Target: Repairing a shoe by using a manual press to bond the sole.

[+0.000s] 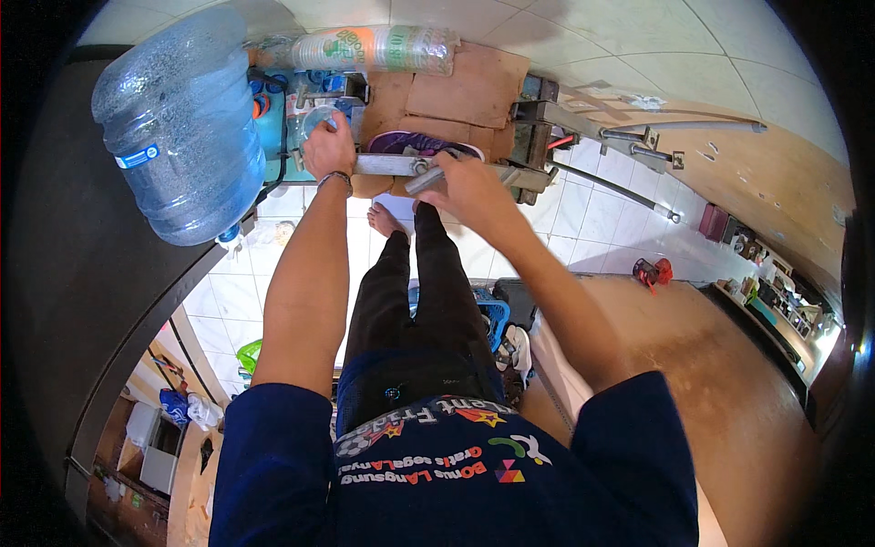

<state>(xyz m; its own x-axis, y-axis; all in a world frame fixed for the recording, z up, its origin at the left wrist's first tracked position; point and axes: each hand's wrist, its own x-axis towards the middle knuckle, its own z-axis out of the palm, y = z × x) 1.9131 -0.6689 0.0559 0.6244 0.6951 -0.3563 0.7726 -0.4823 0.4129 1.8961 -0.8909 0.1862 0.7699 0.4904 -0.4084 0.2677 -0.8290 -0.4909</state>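
My left hand (328,149) is closed at the left end of a flat silver metal bar (387,164); its fingertips are hidden. Just beyond those knuckles a clear bluish round plastic piece (318,118) shows, and I cannot tell if the hand touches it. My right hand (469,190) is wrapped round a short grey metal piece (425,180), which slants across the bar beside a bolt (420,167). Right behind the bar lies a purple shoe (421,143) with a pale sole.
A big blue water jug (187,128) stands at the left. Stacked plastic cups (383,49) lie along the back, above brown cardboard (465,87). Metal rods (611,187) jut out to the right. Lower down are my bare foot (385,220) and a blue basket (495,316).
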